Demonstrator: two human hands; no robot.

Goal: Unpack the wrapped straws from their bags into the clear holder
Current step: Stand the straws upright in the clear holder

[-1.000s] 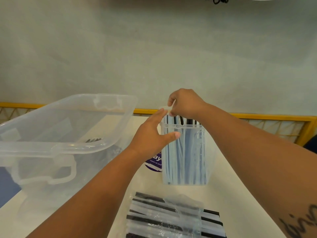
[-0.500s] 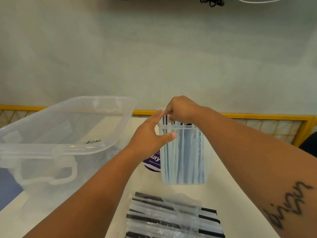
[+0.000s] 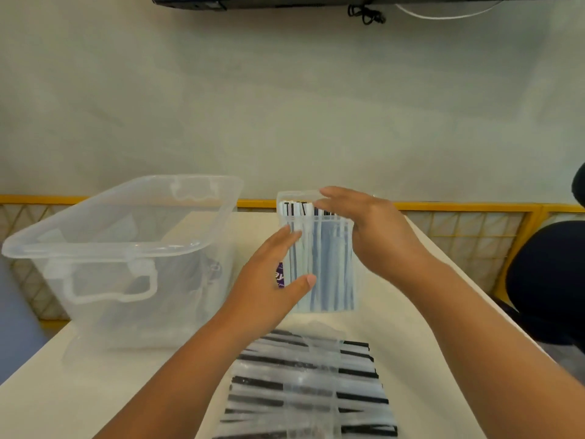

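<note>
1. Head view, the hands: half a second ago the right hand point(image 3: 373, 229) was curled over the straw tops at the rim of the clear holder point(image 3: 329, 299), pinching something there. Now its fingers are straight and spread flat, hovering at the holder's right top corner with nothing in them. The left hand point(image 3: 269, 283) has stayed open. Its fingers lie along the holder's left wall and the thumb point(image 3: 308, 280) crosses the front face, a little lower than before. It looks like a steadying touch rather than a clasp.

2. Head view, the task's things: the holder stands upright toward the far edge of the table point(image 3: 47, 384), roughly midway along it. It is packed with wrapped straws point(image 3: 319, 258), dark tips showing at the top. A clear bag of wrapped straws point(image 3: 304, 388) lies flat at the near edge, just in front of the holder, and looks full.

3. Head view, the rest: a large clear storage bin point(image 3: 120, 248) sits on the table's left side, with a purple label point(image 3: 279, 275) peeking from behind the holder.

4. What the change means: the release suggests the last straws are now seated and being patted level. This batch is probably done and the near bag comes next, so the task is only partway.
</note>
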